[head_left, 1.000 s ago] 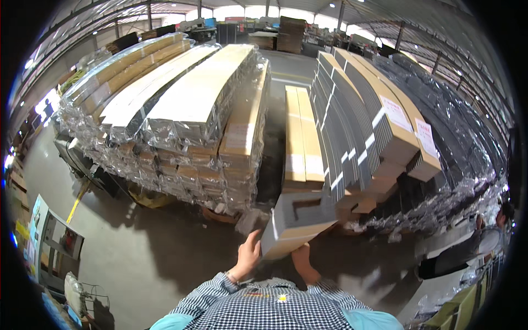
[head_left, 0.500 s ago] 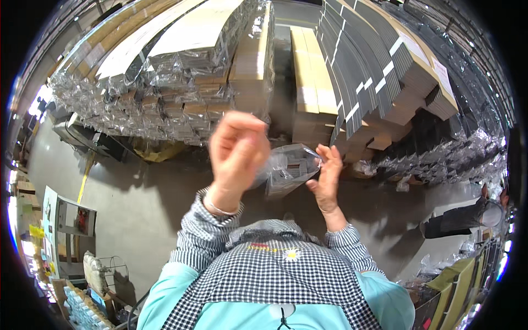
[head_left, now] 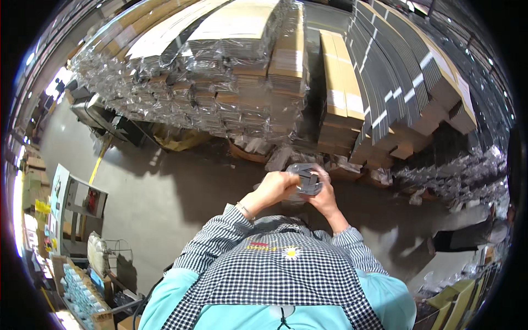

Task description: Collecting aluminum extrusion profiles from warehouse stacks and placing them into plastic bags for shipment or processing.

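Note:
In front of my apron I hold a shiny clear plastic wrapping (head_left: 307,171) with dark grey, angular pieces showing inside it. What exactly it contains I cannot make out. My left hand (head_left: 276,187) comes at it from the left, fingers closed on its near left edge, with the fingertips partly blurred. On the other side my right hand (head_left: 325,197) curls round its right edge, fingers along the far side and the palm partly behind the plastic. Both hands are close together, at about chest width.
Ahead stand tall stacks of flat cardboard (head_left: 236,33) in torn film, and dark strapped cardboard stacks (head_left: 390,82). Loose film (head_left: 280,157) lies at their foot. A person (head_left: 467,234) is at the far right. At left are a frame stand (head_left: 82,203) and a box of light-blue items (head_left: 82,291).
My left hand has come down from its raised place and right to the plastic wrapping. The wrapping now sits more compactly between both hands. The view has shifted, moving the stacks rightward.

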`<control>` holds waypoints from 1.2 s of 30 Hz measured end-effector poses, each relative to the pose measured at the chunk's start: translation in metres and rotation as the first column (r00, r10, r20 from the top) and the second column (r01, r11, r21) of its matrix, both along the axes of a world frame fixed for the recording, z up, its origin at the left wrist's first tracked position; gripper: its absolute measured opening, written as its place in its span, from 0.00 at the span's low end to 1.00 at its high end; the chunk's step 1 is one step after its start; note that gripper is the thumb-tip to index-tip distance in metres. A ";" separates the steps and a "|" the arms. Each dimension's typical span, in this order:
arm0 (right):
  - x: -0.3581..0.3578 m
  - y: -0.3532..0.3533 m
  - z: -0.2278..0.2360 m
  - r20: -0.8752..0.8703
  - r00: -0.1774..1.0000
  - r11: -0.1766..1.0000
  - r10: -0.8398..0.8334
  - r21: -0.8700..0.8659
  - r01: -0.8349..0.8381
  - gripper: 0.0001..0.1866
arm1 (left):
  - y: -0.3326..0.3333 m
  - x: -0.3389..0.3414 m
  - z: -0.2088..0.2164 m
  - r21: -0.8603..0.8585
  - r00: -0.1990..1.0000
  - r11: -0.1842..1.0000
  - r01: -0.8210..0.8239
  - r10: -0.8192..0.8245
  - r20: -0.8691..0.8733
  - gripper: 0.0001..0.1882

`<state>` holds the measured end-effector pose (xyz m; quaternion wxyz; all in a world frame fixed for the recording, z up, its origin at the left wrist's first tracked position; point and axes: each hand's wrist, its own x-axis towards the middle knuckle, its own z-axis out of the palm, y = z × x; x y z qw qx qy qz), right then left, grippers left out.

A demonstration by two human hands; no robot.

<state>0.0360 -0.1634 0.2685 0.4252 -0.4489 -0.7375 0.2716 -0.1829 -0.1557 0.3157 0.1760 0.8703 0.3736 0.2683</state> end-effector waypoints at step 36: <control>-0.017 0.154 0.133 -0.717 0.697 1.000 0.016 0.030 0.007 0.35 | 0.067 -0.083 0.187 0.003 0.610 0.988 0.154 -0.097 0.787 0.13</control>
